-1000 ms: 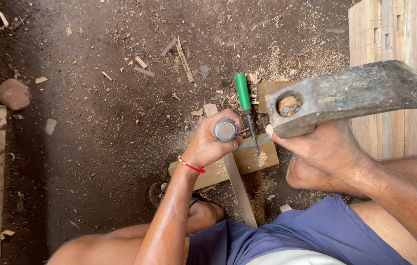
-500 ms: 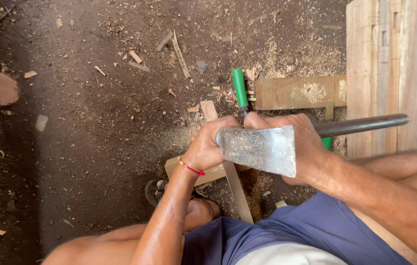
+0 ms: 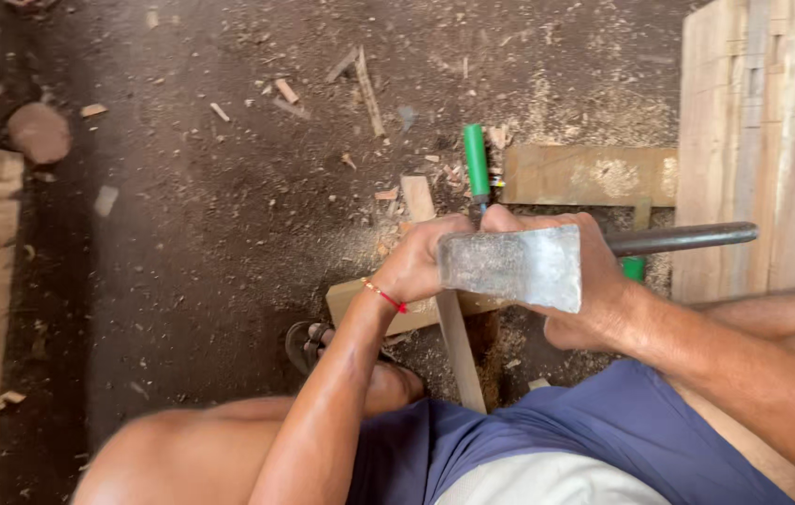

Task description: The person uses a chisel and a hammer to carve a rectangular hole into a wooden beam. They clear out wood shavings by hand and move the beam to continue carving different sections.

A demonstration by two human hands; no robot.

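Looking down: we saw our blue shorts nearest, then our forearms and the floor beyond.
Change: over the last second the axe head had come down from a raised, flat-held pose at upper right to lie level with the left fist; half a second earlier it was already there, so the blow had landed or was resting.
Meaning: we judged the struck tool was being driven into the wood, one tap done.
Right hand: its grip was wrapped tight around the axe close under the head.
Left hand: its grip was closed in a fist around an upright tool; the tool itself was hidden, so we could not name it.
Axe axis: its long axis ran left to right, dark handle pointing right toward the stacked boards, head pointing left at the fist.
Work piece: a narrow wooden strip crossed a flat block beneath both hands.
Farther: a green-handled tool lay on the floor, handle pointing away, beside a plank among chips.
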